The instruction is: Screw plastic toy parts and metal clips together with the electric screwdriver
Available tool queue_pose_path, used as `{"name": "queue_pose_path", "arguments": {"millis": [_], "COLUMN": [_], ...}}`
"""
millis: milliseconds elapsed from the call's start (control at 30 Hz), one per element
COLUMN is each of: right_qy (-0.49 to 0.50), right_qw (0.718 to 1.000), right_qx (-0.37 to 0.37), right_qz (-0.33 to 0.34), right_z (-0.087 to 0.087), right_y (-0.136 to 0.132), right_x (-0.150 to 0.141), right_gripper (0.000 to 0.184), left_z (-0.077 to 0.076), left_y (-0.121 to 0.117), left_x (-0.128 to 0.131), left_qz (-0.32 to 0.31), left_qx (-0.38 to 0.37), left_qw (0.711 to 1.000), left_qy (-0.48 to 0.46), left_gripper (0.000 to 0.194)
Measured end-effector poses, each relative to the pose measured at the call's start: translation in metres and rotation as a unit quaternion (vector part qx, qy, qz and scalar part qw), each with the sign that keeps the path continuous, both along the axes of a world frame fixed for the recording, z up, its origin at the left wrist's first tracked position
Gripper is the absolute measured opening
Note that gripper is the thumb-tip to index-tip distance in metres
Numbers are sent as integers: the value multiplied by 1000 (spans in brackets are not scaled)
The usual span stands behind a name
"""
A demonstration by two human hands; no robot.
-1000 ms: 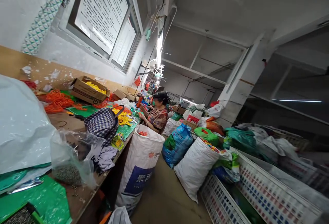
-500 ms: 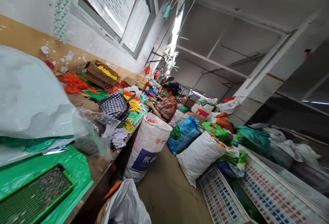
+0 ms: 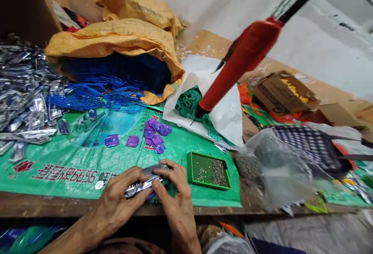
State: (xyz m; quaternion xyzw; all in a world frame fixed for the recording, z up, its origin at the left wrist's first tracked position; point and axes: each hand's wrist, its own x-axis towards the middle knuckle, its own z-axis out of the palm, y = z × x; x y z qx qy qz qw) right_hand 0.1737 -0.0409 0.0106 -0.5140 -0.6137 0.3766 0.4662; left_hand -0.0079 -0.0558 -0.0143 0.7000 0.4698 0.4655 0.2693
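Observation:
Near the front edge of the bench, my left hand (image 3: 124, 188) and my right hand (image 3: 177, 188) are closed around a small silver and dark plastic part (image 3: 145, 184). My fingers pinch it from both sides; bits of grey and blue show, but its kind is unclear. Just beyond my hands lie several small purple plastic pieces (image 3: 155, 133) on the green sheet (image 3: 87, 164). To the right of my right hand rests a green grid tray (image 3: 208, 170) with many small screws heaped at its right end. A red electric screwdriver (image 3: 241, 63) hangs tip down above the bench.
Shiny silver parts (image 3: 26, 91) are piled at the left. Blue plastic strands (image 3: 107, 93) spill from an orange sack (image 3: 116, 34). A white bag (image 3: 221, 110) holds green pieces (image 3: 189, 102). To the right are a clear bag (image 3: 279, 168), a checked bag (image 3: 309, 145) and a cardboard box (image 3: 285, 94).
The view has swung left and down from the aisle, where a seated person and sacks showed, to the bench in front of me. My hands and the part they hold have come into view.

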Motion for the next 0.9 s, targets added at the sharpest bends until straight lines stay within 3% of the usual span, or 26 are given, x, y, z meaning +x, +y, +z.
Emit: {"name": "queue_pose_path", "arguments": {"millis": [67,167,333,400,500,600,667,733,833,900], "right_qy": [-19,-47,-41,-11,-5,3,35,65,78,50], "right_qw": [1000,995,967,956,954,964,975,977,979,980], "right_qx": [2,18,97,145,214,221,213,201,188,194], "right_qz": [-25,-84,-231,-257,-211,-144,-46,27,31,8], "right_z": [6,25,71,88,109,127,137,143,145,142], "right_y": [-2,2,32,54,98,145,171,191,202,195], "right_x": [13,36,64,69,67,51,37,23,10,9], "right_gripper": [25,24,29,37,63,98,94,74,74,72], "left_z": [9,22,33,32,29,27,28,29,28,27], "left_y": [3,9,31,41,48,48,47,46,46,46], "left_x": [2,1,2,6,11,12,11,10,8,8], "left_qz": [3,-25,-102,-123,-143,-159,-166,-167,-167,-161], "left_qx": [-84,-200,-266,-272,-256,-233,-226,-224,-221,-218], "left_qw": [996,979,958,954,956,959,960,960,961,962], "left_qy": [1,5,-3,-14,-20,-6,9,21,22,20], "left_gripper": [8,18,27,30,30,32,33,33,34,36]}}
